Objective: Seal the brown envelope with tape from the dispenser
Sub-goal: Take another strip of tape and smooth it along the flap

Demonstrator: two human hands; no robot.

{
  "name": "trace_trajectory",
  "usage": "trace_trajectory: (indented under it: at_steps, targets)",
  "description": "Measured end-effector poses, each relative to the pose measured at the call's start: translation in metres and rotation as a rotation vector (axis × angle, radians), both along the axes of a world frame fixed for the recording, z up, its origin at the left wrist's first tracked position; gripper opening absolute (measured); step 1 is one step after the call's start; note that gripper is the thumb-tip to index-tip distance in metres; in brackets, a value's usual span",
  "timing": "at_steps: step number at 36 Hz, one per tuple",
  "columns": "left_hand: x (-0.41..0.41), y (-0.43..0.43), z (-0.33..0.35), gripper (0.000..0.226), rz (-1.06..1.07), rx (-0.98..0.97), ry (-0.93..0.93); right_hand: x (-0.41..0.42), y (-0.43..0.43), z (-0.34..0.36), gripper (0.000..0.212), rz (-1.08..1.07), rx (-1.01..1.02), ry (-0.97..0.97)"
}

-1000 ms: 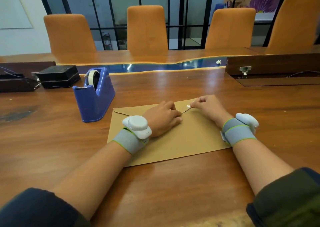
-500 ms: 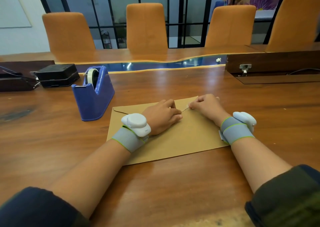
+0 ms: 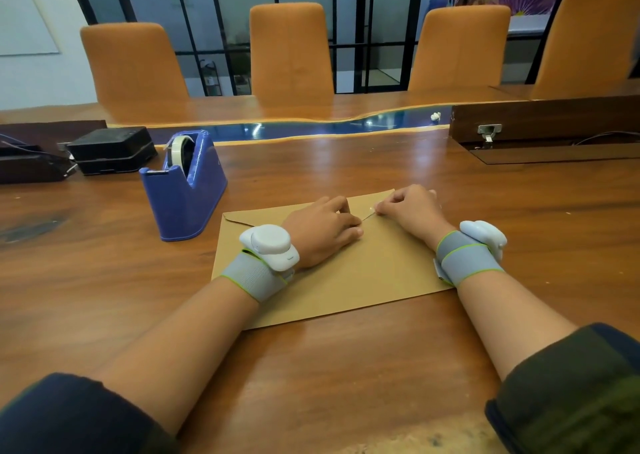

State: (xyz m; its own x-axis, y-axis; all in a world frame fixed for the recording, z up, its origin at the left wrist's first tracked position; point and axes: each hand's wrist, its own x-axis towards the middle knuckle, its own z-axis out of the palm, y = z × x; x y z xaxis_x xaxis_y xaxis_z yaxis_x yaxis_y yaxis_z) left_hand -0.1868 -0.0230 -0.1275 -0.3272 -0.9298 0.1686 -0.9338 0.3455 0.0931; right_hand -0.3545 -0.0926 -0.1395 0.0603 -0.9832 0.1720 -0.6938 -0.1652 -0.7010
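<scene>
Envelope: the brown envelope lies flat on the wooden table, a little in from the near edge and about midway along it. I see its flap end turned toward the far edge, pointing at the chairs.

Left hand: my left hand rests palm down on the envelope near the flap seam, fingers curled, pressing the paper. It grips nothing that I can see.

Right hand: my right hand sits at the envelope's far right corner, thumb and forefinger pinched on one end of a short tape strip. The strip runs toward the left hand's fingertips.

Dispenser: the blue tape dispenser stands left of the envelope, just beside its far left corner, apart from both hands. A roll sits in it.

Handling, envelope: I judge it light, thin and floppy, likely to slide on the polished wood. Best held by flat pressure from the palm, not by lifting an edge.

Handling, tape: thin, sticky, prone to curling onto itself. I would hold it only by the ends, keep it taut, then lower it across the seam and rub it down.

Step in hand: laying the strip over the flap, as I judge it.
</scene>
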Motion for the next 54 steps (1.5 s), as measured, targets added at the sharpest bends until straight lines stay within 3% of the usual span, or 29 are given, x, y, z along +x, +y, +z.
trace_trajectory:
  at_steps: [42, 54]
  targets:
    - [0.0006, -0.0068, -0.0065, 0.044, -0.035, -0.051, -0.104, 0.0044, 0.0003, -0.0017, 0.021, -0.034, -0.045, 0.055]
    - [-0.0005, -0.0081, -0.0070, 0.042, -0.024, -0.063, -0.102, 0.0100, 0.0035, -0.0044, 0.015, -0.001, -0.232, 0.230]
